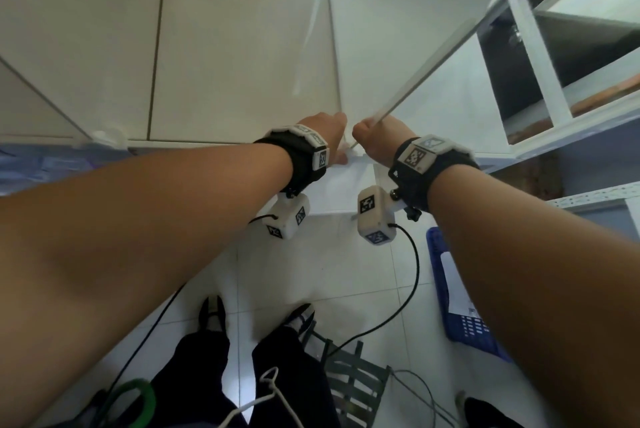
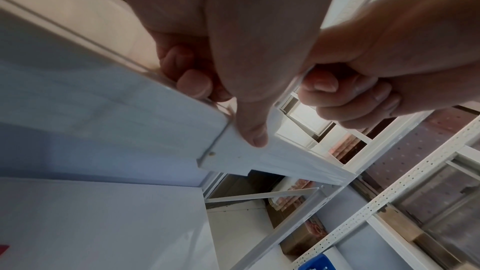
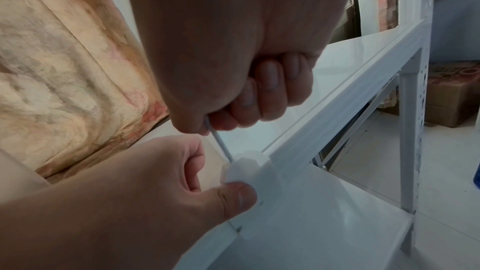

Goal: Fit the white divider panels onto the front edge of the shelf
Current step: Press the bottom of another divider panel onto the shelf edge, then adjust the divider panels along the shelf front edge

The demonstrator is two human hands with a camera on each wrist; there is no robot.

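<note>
Your right hand (image 3: 233,81) fists the thin, stiff white divider panel (image 1: 446,46) just above the white plastic clip (image 3: 244,166) (likely light, flexes); your left hand (image 3: 161,182) pinches that clip.

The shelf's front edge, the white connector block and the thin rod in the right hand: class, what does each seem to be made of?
Shelf front edge: probably painted metal or plastic; smooth, glossy white, crisp folded lip.
Connector block: likely moulded plastic; faceted, slightly translucent white.
Rod, gripped by the right hand: looks like coated metal wire; thin, straight, dull grey-white.
The left hand pinches the block.
</note>
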